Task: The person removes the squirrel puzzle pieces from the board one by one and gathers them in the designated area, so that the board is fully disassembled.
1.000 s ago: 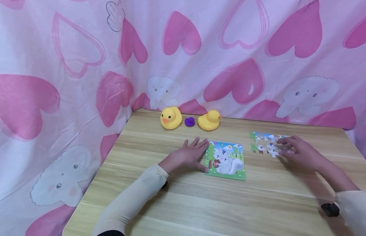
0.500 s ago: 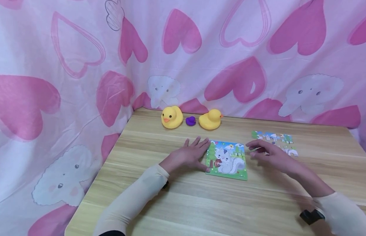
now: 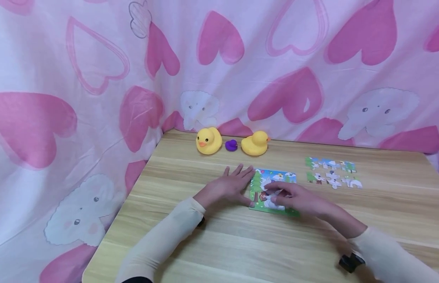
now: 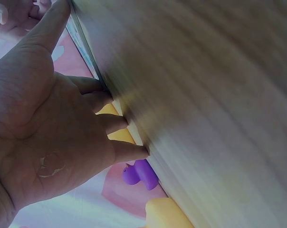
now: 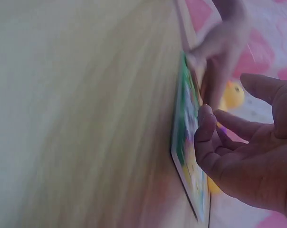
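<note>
Left hand (image 3: 228, 188) spread at a squirrel picture board (image 3: 259, 186), right hand (image 3: 300, 197) bent above it

The left fingers are splayed wide, thumb and index tips at the board's left edge, the other fingertips down on the desk (image 3: 240, 247). The right fingers are bent, with a gap between thumb and index; whether they touch the board's surface cannot be told, and the right wrist view is blurred there.

Beneath them the board lies flat near the middle of the desk, thin, glossy and nearly square, so it has no clear long axis. Its printed green ground is toward the near edge of the desk and its blue sky toward the rear edge.

Right of the board, across a strip of wood grain, two rows of knobbed jigsaw pieces (image 3: 333, 179) lie flat toward the right rear corner, the rows running roughly along the rear edge.

Left of the left hand, smooth wood-grain top reaches to the left edge; more spreads below the board toward the near edge.

By the rear edge, toward its left corner, sit a smooth, rounded yellow duck (image 3: 208, 140), a small purple duck (image 3: 231, 145) and another yellow duck (image 3: 255, 144), its beak to the right. Behind hangs a creased pink heart-print curtain (image 3: 283, 35).
</note>
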Available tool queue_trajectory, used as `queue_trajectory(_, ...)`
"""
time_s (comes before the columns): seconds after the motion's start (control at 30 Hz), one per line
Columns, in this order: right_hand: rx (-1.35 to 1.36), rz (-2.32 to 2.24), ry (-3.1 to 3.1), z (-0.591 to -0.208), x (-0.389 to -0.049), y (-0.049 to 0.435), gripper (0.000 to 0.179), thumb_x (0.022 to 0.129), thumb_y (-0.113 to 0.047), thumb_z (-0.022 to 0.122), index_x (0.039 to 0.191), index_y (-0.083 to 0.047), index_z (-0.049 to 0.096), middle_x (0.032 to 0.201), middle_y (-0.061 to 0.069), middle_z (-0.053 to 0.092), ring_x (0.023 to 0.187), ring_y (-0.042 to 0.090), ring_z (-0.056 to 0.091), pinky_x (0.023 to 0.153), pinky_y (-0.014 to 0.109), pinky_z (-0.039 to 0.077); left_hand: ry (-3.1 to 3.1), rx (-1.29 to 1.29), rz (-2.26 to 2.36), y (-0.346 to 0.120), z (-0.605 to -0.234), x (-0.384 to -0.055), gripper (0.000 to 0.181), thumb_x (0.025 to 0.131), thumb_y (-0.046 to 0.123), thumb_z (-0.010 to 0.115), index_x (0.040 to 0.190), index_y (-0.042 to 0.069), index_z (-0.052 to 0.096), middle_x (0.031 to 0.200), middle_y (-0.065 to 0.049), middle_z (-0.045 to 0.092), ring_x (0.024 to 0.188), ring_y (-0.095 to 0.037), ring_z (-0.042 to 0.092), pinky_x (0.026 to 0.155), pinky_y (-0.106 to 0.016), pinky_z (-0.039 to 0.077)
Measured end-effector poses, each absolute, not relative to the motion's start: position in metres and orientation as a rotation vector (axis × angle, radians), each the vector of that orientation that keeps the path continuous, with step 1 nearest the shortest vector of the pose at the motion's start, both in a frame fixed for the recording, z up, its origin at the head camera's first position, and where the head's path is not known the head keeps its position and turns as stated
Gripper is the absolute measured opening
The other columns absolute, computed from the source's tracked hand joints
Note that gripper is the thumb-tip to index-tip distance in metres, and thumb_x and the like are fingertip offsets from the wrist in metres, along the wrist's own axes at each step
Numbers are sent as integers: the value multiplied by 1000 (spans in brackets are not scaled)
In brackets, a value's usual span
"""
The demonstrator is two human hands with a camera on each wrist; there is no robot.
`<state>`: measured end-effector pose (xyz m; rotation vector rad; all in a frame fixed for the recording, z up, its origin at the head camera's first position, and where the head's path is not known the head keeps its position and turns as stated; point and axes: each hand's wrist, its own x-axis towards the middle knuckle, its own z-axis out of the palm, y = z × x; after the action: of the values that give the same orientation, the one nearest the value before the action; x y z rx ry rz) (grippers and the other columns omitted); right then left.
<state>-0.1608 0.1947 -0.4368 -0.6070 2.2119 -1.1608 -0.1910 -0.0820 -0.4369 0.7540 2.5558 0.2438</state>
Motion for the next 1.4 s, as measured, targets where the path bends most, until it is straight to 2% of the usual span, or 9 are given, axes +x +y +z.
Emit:
queue_trajectory(0.13, -616, -1138, 2232, -440, -158, 178, 50, 105, -33, 66, 150, -13, 57, 146, 10, 63, 115, 25, 58, 90, 25, 56, 2559, 749, 240, -81, -438, -191, 117, 89, 73, 69, 172, 24, 4, 181, 6, -2, 168, -27, -7, 134, -66, -1)
queue_trajectory(0.27, -578, -1109, 2292, -441, -157, 171, 52, 101, -33, 73, 147, -14, 59, 142, 7, 65, 110, 23, 56, 87, 25, 53, 2565, 757, 237, -82, -440, -191, 117, 88, 74, 68, 172, 25, 3, 181, 6, -3, 168, -27, -7, 134, -65, -1)
queue_trajectory(0.47, -599, -1056, 2366, -443, -159, 164, 58, 95, -20, 80, 147, -13, 58, 138, 5, 66, 102, 21, 55, 80, 26, 51, 2566, 756, 246, -82, -439, -192, 117, 88, 73, 69, 172, 25, 3, 181, 6, -3, 168, -27, -7, 134, -65, -2)
queue_trajectory(0.77, -573, -1007, 2492, -451, -160, 154, 54, 89, -11, 85, 138, -13, 63, 118, 2, 65, 97, 19, 56, 78, 28, 51, 2562, 738, 247, -81, -438, -192, 117, 89, 72, 70, 172, 26, 3, 181, 7, -2, 168, -27, -8, 134, -65, -2)
queue_trajectory(1.4, -601, -1027, 2501, -455, -160, 157, 55, 86, -16, 87, 134, -17, 63, 114, 2, 63, 88, 17, 55, 71, 26, 48, 2567, 752, 231, -81, -437, -191, 116, 89, 71, 70, 172, 24, 2, 181, 6, -2, 168, -28, -5, 134, -65, 0)
